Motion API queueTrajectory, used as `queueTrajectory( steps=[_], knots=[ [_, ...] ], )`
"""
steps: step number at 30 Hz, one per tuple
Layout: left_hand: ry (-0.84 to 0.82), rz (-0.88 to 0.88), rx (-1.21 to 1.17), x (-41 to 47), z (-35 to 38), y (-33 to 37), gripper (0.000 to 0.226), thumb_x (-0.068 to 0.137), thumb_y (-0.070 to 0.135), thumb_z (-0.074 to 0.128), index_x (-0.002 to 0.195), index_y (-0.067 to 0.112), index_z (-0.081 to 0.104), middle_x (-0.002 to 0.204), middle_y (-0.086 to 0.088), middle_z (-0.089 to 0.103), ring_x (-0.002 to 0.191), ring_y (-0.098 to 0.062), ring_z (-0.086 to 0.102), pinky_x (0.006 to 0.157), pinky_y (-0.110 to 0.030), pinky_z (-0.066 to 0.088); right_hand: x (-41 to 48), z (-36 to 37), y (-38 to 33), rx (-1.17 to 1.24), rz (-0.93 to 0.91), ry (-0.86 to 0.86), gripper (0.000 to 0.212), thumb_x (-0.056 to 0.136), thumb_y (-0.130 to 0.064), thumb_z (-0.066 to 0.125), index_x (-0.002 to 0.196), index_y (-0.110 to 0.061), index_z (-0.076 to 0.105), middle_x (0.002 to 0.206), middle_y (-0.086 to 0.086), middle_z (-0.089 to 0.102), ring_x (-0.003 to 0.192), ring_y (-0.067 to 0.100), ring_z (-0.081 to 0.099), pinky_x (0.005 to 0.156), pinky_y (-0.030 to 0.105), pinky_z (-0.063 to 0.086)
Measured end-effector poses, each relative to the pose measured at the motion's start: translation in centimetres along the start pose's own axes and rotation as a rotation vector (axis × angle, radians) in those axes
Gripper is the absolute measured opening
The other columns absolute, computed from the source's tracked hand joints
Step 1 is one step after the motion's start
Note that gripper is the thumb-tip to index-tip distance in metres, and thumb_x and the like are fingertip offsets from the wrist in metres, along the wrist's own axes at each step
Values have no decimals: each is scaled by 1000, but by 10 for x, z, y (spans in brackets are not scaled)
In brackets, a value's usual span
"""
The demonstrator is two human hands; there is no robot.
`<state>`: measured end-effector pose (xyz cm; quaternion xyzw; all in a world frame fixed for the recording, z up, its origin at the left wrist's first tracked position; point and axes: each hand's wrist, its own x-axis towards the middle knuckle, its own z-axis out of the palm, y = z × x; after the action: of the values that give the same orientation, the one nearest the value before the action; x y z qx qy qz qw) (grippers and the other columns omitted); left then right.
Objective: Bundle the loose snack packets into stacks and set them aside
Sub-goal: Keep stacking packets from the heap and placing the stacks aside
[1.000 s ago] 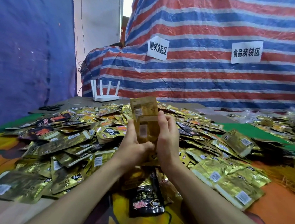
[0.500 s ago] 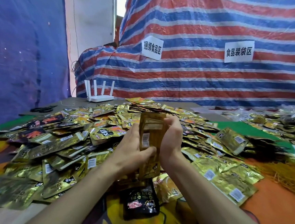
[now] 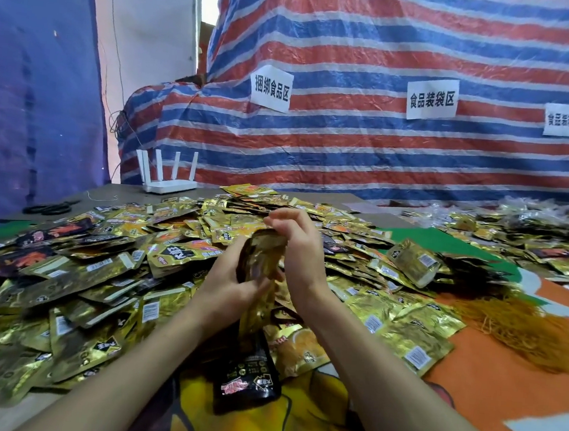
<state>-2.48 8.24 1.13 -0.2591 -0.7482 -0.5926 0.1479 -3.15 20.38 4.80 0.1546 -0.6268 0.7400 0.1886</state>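
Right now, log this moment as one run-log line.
step: bundling | left hand: grips packet stack | right hand: curls over stack top | loose packets: heaped around

The left hand [image 3: 232, 289] is gripping a blurred stack of gold packets [image 3: 259, 258] upright while the right hand [image 3: 299, 251] is curling over its top. A black packet [image 3: 248, 380] is lying at the hands' 6 o'clock, and a white router [image 3: 167, 179] is standing at 11 o'clock.

Those gold packets [image 3: 64, 282] at 9 o'clock are looking glossy, crinkly foil; striped tarp [image 3: 350, 152] at 12 is showing wrinkled woven plastic.
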Motion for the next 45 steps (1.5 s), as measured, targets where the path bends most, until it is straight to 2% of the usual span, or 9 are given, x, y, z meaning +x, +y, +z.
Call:
queueTrajectory(
  steps=[5, 10, 12, 18, 24, 28, 35, 39, 45],
  knots=[
    [36, 1, 0, 1, -8, -3, 54, 72, 12, 76, 116, 7, 44, 97, -17, 64, 80, -19, 67, 67, -23, 55, 6, -50, -13, -461, -59, 68, 12, 94, -17, 60, 98, -15, 71, 92, -4, 68, 87, 9, 63, 69, 22, 46],
    [31, 18, 57, 2, -8, -3, 57, 70, 13, 83, 113, 1, 48, 98, -25, 60, 86, -29, 67, 75, -27, 56, 16, -144, -41, -1182, 162, 11, 16, 87, -8, 59, 91, -14, 74, 92, 3, 73, 86, 21, 68, 82, 40, 59],
    [8, 2, 43, 2, -7, -3, 57, 68, 16, 80, 112, 0, 49, 99, -28, 59, 90, -38, 63, 81, -41, 57, 19, -184, -53, -1479, 288, -2, 15, 88, -12, 57, 91, -9, 71, 86, 8, 70, 79, 26, 67, 75, 37, 59],
    [4, -6, 33, 2, -6, -1, 51, 64, 16, 75, 106, -2, 53, 95, -27, 59, 82, -32, 61, 82, -44, 52, 10, -259, -68, -1925, 487, 2, 13, 85, -11, 56, 76, -16, 48, 74, 2, 58, 63, 17, 57, 55, 28, 44],
    [17, 6, 51, 2, -6, 3, 51, 62, 15, 73, 103, -8, 53, 89, -23, 59, 78, -28, 60, 79, -44, 49, 3, -273, -74, -1918, 505, 92, 22, 82, -4, 66, 66, -10, 52, 61, 3, 57, 54, 18, 58, 45, 26, 45],
    [19, 8, 51, 2, -6, 2, 53, 62, 15, 72, 105, -10, 53, 88, -17, 60, 78, -26, 61, 80, -42, 50, 10, -270, -88, -1842, 479, 141, 32, 76, -14, 83, 71, -11, 52, 70, 6, 63, 71, 26, 68, 61, 36, 58],
    [18, 0, 40, 1, -7, 2, 51, 63, 14, 72, 105, -8, 54, 88, -17, 61, 79, -24, 62, 79, -38, 51, 12, -271, -97, -1748, 415, 176, 22, 79, 3, 67, 67, -6, 51, 65, 10, 59, 59, 24, 60, 46, 27, 43],
    [20, 3, 39, 2, -8, 1, 48, 63, 14, 72, 103, -5, 56, 92, -22, 61, 82, -28, 62, 83, -42, 51, 13, -268, -103, -1729, 374, 192, 15, 77, -8, 81, 87, -5, 70, 80, 11, 69, 72, 27, 67, 67, 40, 61],
    [12, 2, 33, 2, -8, 2, 46, 63, 13, 72, 102, -5, 56, 91, -21, 60, 81, -29, 62, 81, -40, 51, 17, -264, -105, -1745, 290, 251, 6, 86, -8, 71, 92, -7, 72, 85, 12, 69, 78, 30, 66, 77, 44, 59]
  ],
)
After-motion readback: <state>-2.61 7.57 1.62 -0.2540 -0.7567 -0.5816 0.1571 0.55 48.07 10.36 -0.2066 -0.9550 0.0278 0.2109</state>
